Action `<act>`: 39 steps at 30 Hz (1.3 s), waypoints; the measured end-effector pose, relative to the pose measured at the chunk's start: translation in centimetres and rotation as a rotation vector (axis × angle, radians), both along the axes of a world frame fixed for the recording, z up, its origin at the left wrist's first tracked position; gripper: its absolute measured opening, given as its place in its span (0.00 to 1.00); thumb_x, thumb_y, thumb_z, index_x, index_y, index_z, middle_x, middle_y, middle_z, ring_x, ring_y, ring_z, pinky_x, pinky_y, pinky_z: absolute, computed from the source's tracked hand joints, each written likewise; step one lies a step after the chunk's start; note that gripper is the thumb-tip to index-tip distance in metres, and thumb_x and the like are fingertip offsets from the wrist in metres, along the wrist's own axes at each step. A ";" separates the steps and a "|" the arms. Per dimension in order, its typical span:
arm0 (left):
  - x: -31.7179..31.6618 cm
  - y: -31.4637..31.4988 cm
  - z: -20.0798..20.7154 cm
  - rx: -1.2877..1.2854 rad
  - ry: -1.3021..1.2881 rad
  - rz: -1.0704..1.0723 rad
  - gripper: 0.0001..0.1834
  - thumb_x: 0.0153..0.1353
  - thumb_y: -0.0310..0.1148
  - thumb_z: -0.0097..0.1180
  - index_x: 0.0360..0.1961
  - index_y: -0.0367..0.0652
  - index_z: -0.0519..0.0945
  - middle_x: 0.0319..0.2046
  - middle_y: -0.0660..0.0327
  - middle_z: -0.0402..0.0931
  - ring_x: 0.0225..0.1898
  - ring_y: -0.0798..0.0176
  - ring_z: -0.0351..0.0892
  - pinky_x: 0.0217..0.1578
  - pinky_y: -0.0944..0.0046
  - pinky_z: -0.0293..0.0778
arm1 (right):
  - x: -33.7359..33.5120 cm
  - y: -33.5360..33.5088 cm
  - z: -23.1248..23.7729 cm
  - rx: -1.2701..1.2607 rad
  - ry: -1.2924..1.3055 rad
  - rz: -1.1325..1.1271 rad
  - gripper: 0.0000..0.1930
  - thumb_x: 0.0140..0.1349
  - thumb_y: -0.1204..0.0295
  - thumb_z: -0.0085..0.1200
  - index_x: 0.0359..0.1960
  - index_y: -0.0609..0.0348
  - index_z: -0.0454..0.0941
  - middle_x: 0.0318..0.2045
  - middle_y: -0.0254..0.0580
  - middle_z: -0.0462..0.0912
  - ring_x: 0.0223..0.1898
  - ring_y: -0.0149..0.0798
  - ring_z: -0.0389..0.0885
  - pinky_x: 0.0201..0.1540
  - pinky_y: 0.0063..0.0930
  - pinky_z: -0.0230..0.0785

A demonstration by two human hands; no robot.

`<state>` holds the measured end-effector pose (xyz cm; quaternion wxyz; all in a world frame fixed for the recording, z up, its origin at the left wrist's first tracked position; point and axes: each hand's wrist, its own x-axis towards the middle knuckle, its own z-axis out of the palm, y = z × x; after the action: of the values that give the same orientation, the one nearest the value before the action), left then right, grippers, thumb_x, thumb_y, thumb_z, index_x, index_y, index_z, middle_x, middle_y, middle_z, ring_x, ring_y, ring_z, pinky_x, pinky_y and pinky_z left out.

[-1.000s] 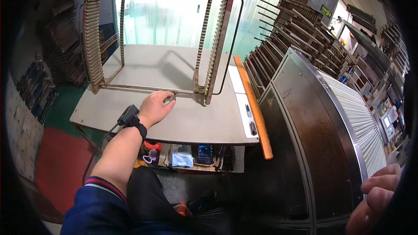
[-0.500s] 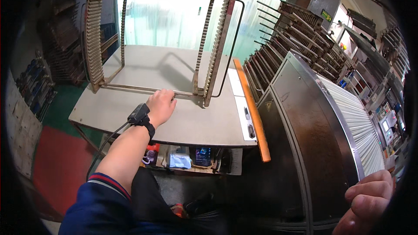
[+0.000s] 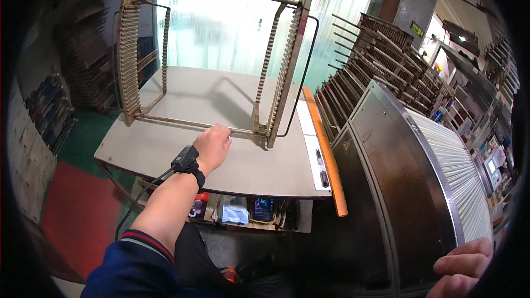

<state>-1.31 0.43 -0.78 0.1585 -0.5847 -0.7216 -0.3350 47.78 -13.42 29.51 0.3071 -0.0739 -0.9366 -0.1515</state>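
Observation:
A worn metal rack frame (image 3: 300, 49) with rows of slots down both sides stands upright on the pale table (image 3: 259, 174). At its front lower bar is my left hand (image 3: 214, 148), fingers curled over the bar. A black device is strapped to that wrist, with a cable running back along the forearm. Low at the right edge of the view, my right hand (image 3: 464, 269) is partly cut off beside the metal machine cabinet (image 3: 406, 165). Its visible fingers are bent and close together; whatever they hold, if anything, is hidden.
An orange strip (image 3: 327, 157) lies along the table's right edge, beside white paper and a black pen (image 3: 321, 166). Stacked slotted racks (image 3: 375, 55) stand behind the cabinet. Under the tabletop, a shelf holds a blue-white packet (image 3: 234, 212) and other small items.
The rack, table and cabinet sit slightly lower and further right in the picture. My left hand stays at the rack's lower bar. My right hand has sunk toward the lower edge.

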 end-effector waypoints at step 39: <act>-0.2 0.1 0.4 -0.055 -0.064 0.138 0.14 0.63 0.43 0.69 0.42 0.48 0.84 0.50 0.59 0.81 0.59 0.50 0.74 0.60 0.48 0.66 | 1.2 3.1 0.7 -0.099 -0.165 0.092 0.16 0.71 0.69 0.61 0.56 0.62 0.76 0.39 0.51 0.85 0.33 0.48 0.85 0.35 0.40 0.80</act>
<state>-1.47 0.49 -0.43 0.1420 -0.5269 -0.7738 -0.3217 49.02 -10.34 30.21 0.2317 -0.0333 -0.9674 -0.0964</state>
